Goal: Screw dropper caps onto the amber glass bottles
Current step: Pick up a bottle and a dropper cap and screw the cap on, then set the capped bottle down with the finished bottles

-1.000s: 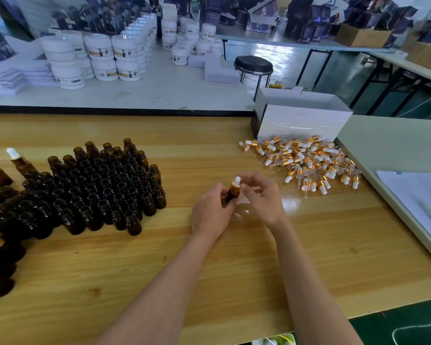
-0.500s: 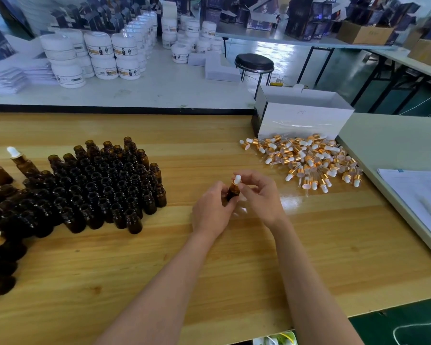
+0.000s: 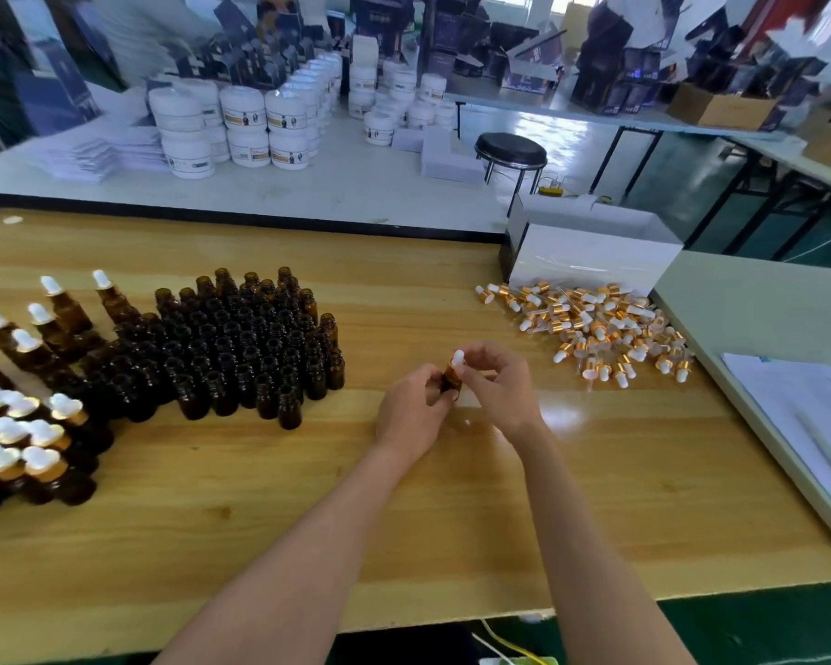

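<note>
- Step in hand: cap going onto one bottle. Both hands are together just above the wooden table (image 3: 404,520), near the view's centre.
- Left hand (image 3: 413,405) has its fingers curled round the body of a small amber bottle (image 3: 451,380) and holds it roughly upright, clear of the table.
- Right hand (image 3: 495,391) pinches the dropper cap (image 3: 457,360) at the bottle's neck, with the white bulb poking up between the fingertips. Whether the threads are fully seated cannot be told, as the collar is mostly hidden.
- Next move, as I judge it: finish the twist until snug, set the bottle with the capped bottles (image 3: 25,439) at 9 o'clock, then take an open one and a fresh cap.
- Uncapped bottles (image 3: 241,348) stand packed at 10 o'clock from the hands, and many are left to do.
- Loose caps (image 3: 591,328), with gold collars and white bulbs, lie heaped at 2 o'clock, just in front of a white box (image 3: 591,261).
- Writing: none legible on the bottle or cap. White jars (image 3: 241,122) at 11 o'clock on the far bench carry labels with an orange band, but the text is too small to read. Print on the dark cartons (image 3: 605,79) at 1 o'clock is blurred.
- Papers (image 3: 797,410) at 3 o'clock show no readable text.
</note>
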